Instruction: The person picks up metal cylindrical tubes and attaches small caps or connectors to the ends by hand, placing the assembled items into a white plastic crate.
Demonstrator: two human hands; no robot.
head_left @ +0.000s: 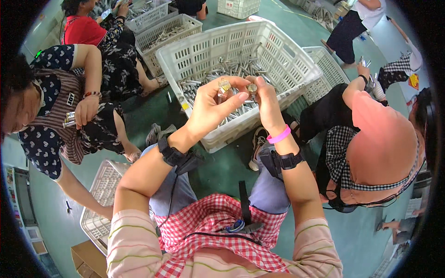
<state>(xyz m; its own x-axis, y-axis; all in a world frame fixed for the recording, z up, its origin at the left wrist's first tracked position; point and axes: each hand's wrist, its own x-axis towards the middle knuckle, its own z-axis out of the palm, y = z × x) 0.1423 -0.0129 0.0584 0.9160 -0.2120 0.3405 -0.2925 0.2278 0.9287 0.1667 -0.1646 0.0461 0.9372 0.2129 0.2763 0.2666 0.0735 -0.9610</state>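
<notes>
My left hand point(206, 107) is raised over the near part of a large white plastic crate point(197, 52), its fingers closed round short shiny metal cylinders point(224, 86) seen end-on with a yellowish glint. Close by on the right, my right hand point(269, 103) pinches a small round-ended metal piece point(252, 87) between thumb and fingers. The two hands nearly meet at the fingertips. Beneath them, a loose heap of slim silvery metal tubes point(237, 68) lies in the crate. Exactly what kind of parts these are cannot be made out.
Co-workers sit close on both sides; one at left holds similar metal pieces point(69, 119), while another at right wears a pink top point(384, 134). More white crates stand behind point(187, 28), at right point(324, 69) and at lower left point(99, 190). A cardboard box point(88, 259) sits below.
</notes>
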